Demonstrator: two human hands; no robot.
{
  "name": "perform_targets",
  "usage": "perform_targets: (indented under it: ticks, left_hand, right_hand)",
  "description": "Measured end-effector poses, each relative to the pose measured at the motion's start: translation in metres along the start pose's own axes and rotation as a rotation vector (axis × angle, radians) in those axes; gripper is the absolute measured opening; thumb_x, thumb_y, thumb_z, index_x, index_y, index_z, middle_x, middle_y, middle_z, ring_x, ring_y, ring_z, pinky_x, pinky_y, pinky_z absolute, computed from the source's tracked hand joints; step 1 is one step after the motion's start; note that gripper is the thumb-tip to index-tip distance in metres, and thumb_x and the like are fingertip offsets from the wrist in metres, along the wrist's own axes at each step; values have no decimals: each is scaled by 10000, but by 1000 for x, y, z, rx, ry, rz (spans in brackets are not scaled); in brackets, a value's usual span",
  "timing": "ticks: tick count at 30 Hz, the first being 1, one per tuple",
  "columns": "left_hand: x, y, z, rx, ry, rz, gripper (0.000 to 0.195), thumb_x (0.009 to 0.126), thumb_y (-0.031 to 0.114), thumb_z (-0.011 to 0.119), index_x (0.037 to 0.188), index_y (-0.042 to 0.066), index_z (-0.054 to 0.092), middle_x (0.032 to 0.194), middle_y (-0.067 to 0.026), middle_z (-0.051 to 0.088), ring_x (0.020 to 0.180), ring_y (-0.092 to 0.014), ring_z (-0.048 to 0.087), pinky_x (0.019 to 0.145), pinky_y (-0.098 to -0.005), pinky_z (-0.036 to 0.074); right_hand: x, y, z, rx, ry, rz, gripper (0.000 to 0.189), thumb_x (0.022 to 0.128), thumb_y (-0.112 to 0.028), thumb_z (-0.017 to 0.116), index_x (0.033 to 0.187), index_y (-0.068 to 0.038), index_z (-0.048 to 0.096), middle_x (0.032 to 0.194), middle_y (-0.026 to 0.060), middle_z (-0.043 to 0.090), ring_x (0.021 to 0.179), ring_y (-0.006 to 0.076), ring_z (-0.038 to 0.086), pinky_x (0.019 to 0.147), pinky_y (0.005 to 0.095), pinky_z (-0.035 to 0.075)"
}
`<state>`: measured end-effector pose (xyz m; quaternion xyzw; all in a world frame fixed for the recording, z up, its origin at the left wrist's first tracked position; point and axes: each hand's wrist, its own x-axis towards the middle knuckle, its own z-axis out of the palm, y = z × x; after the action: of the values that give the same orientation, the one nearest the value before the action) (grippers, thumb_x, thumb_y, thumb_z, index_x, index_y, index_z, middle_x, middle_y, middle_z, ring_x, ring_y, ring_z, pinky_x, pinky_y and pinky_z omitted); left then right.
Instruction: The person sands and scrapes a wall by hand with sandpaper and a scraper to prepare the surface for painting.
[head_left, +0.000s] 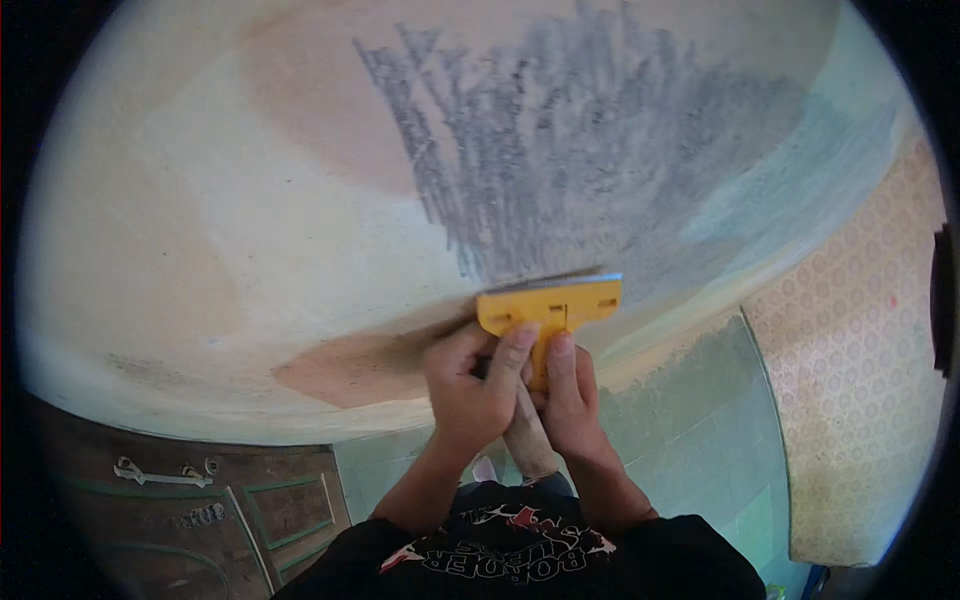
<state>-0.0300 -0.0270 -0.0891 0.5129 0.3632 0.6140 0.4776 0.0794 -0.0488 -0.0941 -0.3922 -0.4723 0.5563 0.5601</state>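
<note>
Both of my hands grip a yellow plastic scraper (551, 306) with a wide, straight blade. Its blade edge lies against or very close to the painted wall (225, 247), at the lower end of a broad patch of dark grey streaks (555, 150). My left hand (469, 390) holds the handle from the left, thumb up near the scraper's head. On the other side my right hand (574, 390) presses its thumb along the handle. Between my wrists a pale bar (532, 442) runs down towards my body; whether it joins the scraper is hidden by my fingers.
A dark wooden door (285, 510) with green trim and a metal handle (161, 474) is at the lower left. Green tiles (690, 427) cover the floor below the wall. Along the right stands a panel with a circle pattern (847, 360).
</note>
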Motion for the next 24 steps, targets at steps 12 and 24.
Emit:
perform_targets:
  ticks: [12, 24]
  left_hand:
    - [-8, 4, -6, -8, 38, -40, 180, 903, 134, 620, 878, -43, 647, 629, -9, 584, 564, -32, 504, 490, -189, 377]
    - [-9, -2, -6, -61, -12, -40, 185, 905, 140, 620, 859, -38, 640, 657, -2, 584, 577, -31, 494, 500, -189, 376]
  right_hand:
    - [-6, 3, 12, 76, 5, 31, 449, 1013, -411, 305, 783, -73, 490, 637, -39, 446, 529, 43, 375, 465, 214, 296]
    - [-12, 14, 14, 113, 98, 1, 457, 1015, -412, 310, 794, -67, 511, 651, -45, 451, 544, 45, 363, 476, 221, 293]
